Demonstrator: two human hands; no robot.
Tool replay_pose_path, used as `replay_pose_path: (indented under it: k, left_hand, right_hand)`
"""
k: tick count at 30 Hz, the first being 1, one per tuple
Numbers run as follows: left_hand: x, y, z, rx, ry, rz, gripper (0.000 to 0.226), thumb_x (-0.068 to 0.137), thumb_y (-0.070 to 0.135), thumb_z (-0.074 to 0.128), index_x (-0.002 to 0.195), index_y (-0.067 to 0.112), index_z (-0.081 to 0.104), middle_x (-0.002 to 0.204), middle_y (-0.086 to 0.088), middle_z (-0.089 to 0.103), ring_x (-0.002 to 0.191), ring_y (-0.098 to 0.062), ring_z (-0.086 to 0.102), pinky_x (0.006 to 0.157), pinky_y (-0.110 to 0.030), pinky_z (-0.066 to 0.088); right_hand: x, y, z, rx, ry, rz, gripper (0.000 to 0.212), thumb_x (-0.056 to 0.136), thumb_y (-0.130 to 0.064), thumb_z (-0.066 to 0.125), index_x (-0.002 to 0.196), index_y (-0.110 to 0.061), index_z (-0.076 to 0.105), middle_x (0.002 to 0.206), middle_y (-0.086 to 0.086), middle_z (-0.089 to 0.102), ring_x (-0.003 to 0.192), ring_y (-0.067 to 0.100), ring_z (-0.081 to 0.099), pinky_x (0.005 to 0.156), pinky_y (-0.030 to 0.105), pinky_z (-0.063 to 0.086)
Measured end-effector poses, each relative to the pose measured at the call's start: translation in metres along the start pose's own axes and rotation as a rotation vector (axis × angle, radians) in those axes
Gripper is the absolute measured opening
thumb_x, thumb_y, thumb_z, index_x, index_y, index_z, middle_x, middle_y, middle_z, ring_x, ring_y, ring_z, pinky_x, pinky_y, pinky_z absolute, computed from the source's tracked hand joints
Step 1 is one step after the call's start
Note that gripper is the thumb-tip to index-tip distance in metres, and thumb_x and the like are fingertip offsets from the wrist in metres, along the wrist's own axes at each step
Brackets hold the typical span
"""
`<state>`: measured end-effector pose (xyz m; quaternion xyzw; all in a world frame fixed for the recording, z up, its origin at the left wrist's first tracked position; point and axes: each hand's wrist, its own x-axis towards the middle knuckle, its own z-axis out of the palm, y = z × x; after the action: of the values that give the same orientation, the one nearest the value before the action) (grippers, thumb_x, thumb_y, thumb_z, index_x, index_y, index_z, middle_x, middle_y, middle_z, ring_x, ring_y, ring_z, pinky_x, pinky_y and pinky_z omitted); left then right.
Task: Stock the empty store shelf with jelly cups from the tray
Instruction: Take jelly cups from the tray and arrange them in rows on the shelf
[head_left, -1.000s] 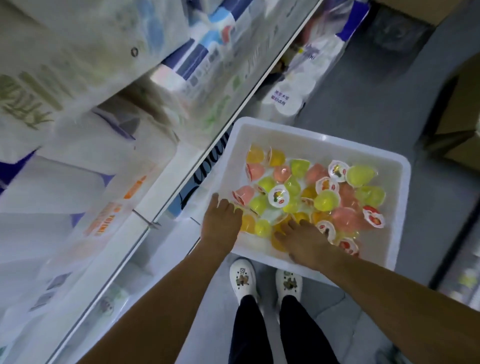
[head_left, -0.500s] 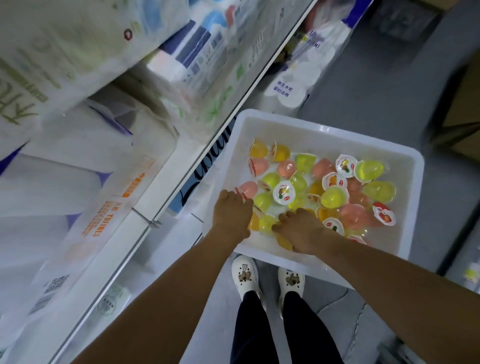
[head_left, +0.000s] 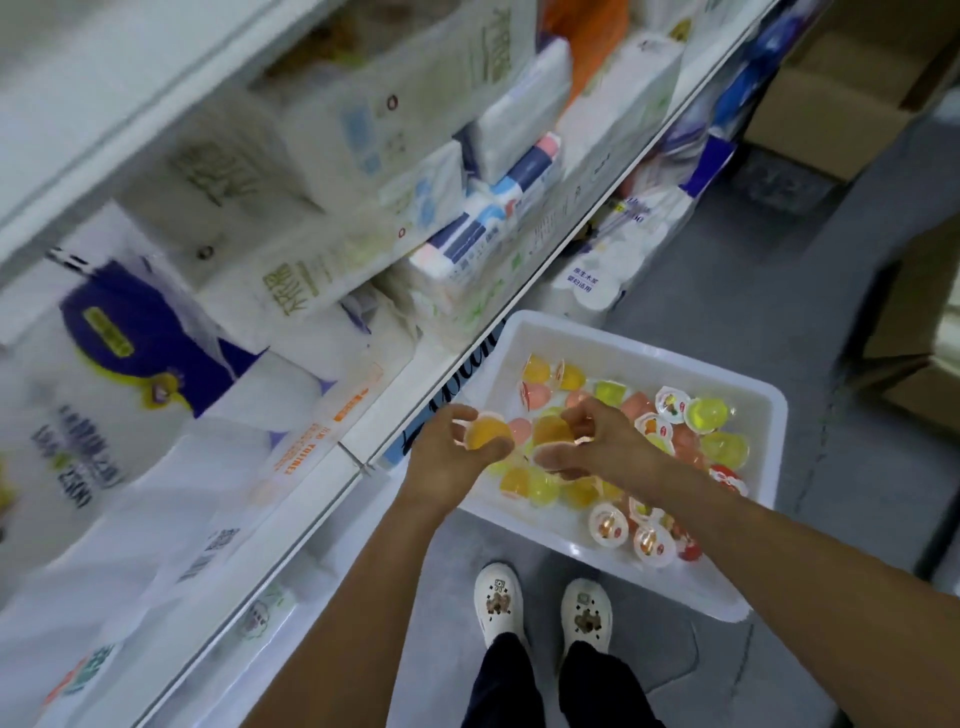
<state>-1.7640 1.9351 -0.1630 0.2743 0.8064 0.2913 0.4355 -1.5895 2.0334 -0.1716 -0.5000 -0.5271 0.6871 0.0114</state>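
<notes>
**Two cups lifted from the tray**

We now hold an orange jelly cup (head_left: 488, 434) in our left hand (head_left: 451, 457) and another orange cup (head_left: 551, 432) pinched in our right hand (head_left: 597, 447); half a second ago both hands were down among the cups. Both cups hang over the near-left corner of the white tray (head_left: 758, 395), beside the shelf edge (head_left: 467, 353). The remaining jelly cups (head_left: 706, 415) stay in the tray.

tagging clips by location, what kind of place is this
Most likely a shop aisle during restocking. White metal shelves hold plastic-wrapped packs of tissue and toilet paper, brown cardboard boxes stand on the grey floor, and a white plastic tray of coloured jelly cups sits below the person's hands.
</notes>
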Motion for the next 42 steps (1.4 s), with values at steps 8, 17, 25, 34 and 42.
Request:
replay_pose_path:
  k: [8,17,25,34,42]
  left_hand:
    - [-0.083,0.077,-0.067,-0.148,0.213,0.158,0.043,0.074,0.031,0.081,0.109,0.026,0.057,0.097,0.005,0.056,0.079,-0.006,0.059,0.058,-0.014,0.045]
    - [-0.168,0.11,-0.134,-0.119,0.426,0.33,0.044,0.073,0.031,0.082,0.109,0.027,0.058,0.1,0.005,0.056,0.074,-0.008,0.057,0.062,-0.017,0.049]
    - [-0.236,0.109,-0.229,-0.202,0.663,0.433,0.033,0.075,0.035,0.077,0.103,0.033,0.058,0.106,0.003,0.058,0.081,-0.011,0.06,0.064,-0.024,0.053]
    - [-0.289,0.033,-0.367,-0.266,0.917,0.387,0.053,0.056,0.054,0.072,0.102,0.037,0.053,0.097,0.003,0.057,0.084,-0.02,0.064,0.082,-0.045,0.056]
    - [-0.341,-0.047,-0.487,-0.253,1.137,0.271,0.066,0.068,0.05,0.076,0.125,0.025,0.054,0.107,-0.004,0.061,0.088,-0.02,0.067,0.057,-0.018,0.048]
  right_hand:
    - [-0.073,-0.097,0.021,0.188,-0.212,-0.168,0.039,0.078,-0.015,0.078,0.111,-0.01,0.057,0.086,0.01,0.068,0.079,0.023,0.066,0.064,0.036,0.047]
    - [-0.135,-0.198,0.047,-0.053,-0.221,-0.427,0.029,0.081,-0.021,0.073,0.108,-0.015,0.065,0.086,0.012,0.056,0.065,0.019,0.051,0.054,0.03,0.039]
    - [-0.182,-0.283,0.129,-0.216,-0.24,-0.693,0.034,0.069,-0.014,0.071,0.097,-0.011,0.053,0.064,-0.001,0.052,0.049,0.009,0.044,0.049,0.025,0.035]
    - [-0.187,-0.332,0.31,-0.598,-0.284,-0.927,0.049,0.077,-0.02,0.073,0.122,-0.023,0.054,0.105,-0.003,0.057,0.084,0.004,0.056,0.072,0.019,0.042]
    - [-0.174,-0.333,0.468,-0.928,-0.239,-1.07,0.052,0.078,-0.035,0.071,0.122,-0.02,0.048,0.108,-0.009,0.058,0.093,0.011,0.056,0.082,0.023,0.045]
